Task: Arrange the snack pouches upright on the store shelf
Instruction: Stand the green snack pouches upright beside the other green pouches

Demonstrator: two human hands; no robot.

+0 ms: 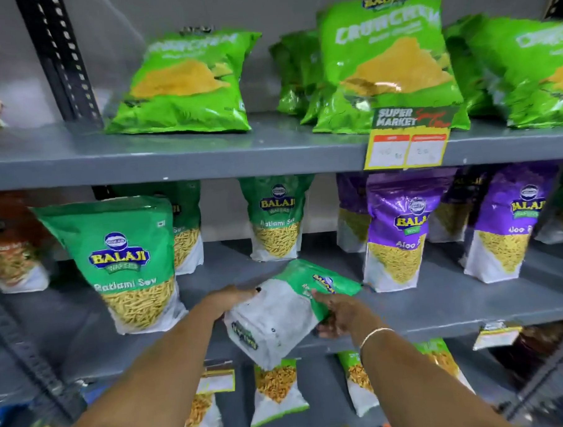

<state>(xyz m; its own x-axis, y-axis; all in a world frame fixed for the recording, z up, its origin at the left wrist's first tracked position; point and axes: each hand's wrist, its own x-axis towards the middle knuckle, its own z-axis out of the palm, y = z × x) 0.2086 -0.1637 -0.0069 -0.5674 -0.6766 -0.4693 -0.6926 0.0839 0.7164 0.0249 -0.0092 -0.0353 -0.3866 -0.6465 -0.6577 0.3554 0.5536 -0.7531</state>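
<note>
Two hands hold one green Ratlami Sev pouch (287, 306) at the front edge of the middle shelf (439, 303). The left hand (227, 301) clamps its near-left side, the right hand (337, 314) its right edge. The pouch lies tipped over: its long axis runs from the white base, jutting toward the person, up and away to the green top. Standing it means swinging the base down into the gap between the upright green pouch (127, 262) and the purple Aloo Sev pouch (397, 234)

We cannot read the blurred prices on the yellow tag (406, 149); the orange pouch (13, 244) is smeared, cut off left.
</note>
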